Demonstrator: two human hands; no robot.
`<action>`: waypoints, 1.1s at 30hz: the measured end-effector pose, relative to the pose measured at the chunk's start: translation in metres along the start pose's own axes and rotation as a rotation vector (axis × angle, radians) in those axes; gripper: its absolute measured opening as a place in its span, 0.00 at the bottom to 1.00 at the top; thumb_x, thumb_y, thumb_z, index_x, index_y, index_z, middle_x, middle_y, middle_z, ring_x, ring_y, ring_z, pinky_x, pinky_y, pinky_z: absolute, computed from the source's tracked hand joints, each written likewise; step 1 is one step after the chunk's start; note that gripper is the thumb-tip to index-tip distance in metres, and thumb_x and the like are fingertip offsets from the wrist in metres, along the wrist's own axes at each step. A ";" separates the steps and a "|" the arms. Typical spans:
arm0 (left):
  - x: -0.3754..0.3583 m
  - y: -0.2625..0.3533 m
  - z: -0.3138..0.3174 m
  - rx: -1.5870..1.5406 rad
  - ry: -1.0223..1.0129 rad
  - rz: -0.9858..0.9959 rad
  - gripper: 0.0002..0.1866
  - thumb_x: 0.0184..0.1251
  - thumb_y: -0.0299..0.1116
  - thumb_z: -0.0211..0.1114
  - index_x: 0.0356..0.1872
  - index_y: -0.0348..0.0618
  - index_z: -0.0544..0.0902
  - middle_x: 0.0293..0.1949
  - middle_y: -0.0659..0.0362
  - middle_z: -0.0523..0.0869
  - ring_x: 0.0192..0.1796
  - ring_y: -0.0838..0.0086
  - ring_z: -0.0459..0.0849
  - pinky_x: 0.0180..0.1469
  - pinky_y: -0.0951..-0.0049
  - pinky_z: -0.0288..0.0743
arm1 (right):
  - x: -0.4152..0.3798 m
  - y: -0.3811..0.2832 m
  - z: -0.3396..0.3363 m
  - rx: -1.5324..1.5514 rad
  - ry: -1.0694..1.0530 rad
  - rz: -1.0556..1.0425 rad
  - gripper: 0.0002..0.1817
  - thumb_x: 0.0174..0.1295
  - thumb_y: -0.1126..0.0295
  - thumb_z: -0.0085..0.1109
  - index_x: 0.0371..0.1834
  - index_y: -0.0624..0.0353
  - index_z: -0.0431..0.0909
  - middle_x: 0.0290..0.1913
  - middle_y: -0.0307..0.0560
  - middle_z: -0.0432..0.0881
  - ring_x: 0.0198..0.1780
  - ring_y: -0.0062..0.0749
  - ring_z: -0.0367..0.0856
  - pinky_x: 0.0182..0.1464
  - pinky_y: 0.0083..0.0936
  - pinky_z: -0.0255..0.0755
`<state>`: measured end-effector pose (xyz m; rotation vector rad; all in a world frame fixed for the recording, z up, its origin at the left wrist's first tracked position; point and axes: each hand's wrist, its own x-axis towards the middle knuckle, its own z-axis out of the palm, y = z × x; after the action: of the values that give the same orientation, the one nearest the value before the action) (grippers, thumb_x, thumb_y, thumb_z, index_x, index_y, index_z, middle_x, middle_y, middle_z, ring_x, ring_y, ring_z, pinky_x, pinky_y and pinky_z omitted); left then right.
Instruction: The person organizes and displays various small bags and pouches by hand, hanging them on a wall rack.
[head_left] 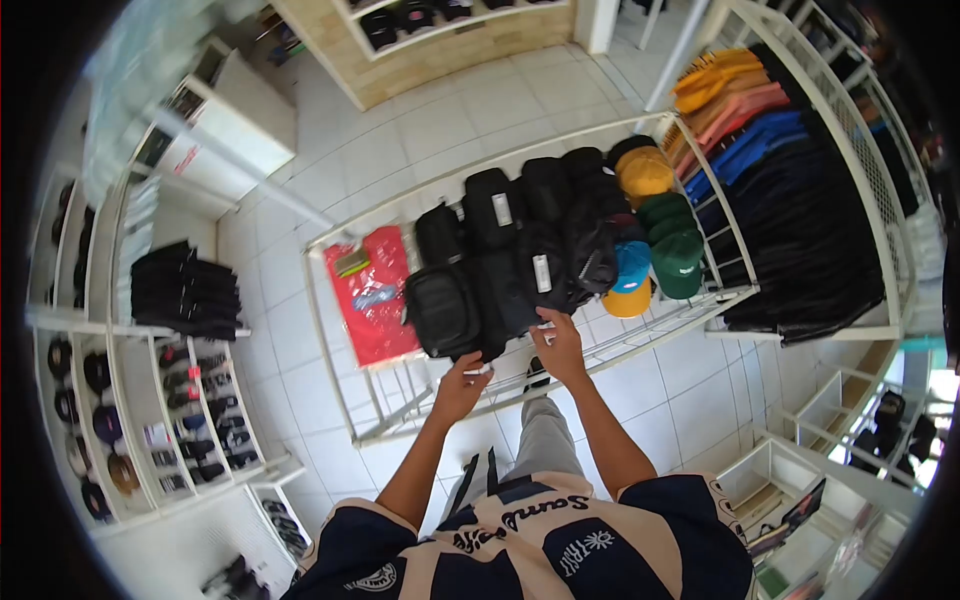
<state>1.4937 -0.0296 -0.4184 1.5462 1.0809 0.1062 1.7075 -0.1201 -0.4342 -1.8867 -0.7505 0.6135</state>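
Note:
Black bags [443, 308] lie in rows on a white wire rack table [352, 420]. At the near edge of the bags, my left hand [463, 387] has its fingers apart, close to a black bag. My right hand [558, 345] touches the lower edge of another black bag [541, 270] with a white tag; its fingers are curled and partly spread. Left of the bags lies a red plastic-wrapped item [372, 300] with a small green packet [352, 262] on it. To their right are a blue and yellow cap [630, 278] and green caps [676, 245].
Folded dark clothes [800, 230] fill a rack on the right. Shelves of caps and footwear [205, 415] stand at the left. A white cabinet [235, 130] is at the upper left. A metal post [245, 170] rises by the table's left corner.

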 end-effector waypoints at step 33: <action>-0.690 -0.313 -0.187 -0.673 1.883 -0.198 0.23 0.71 0.37 0.67 0.62 0.35 0.80 0.52 0.49 0.88 0.51 0.67 0.88 0.52 0.68 0.82 | -0.609 -0.329 0.479 0.249 -1.932 -0.468 0.14 0.71 0.68 0.64 0.54 0.65 0.81 0.41 0.40 0.83 0.40 0.21 0.82 0.41 0.17 0.75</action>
<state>0.8143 -0.3896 -0.2835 0.3338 2.1802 1.8248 0.8838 -0.1645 -0.2683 -0.2923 -1.9877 2.0264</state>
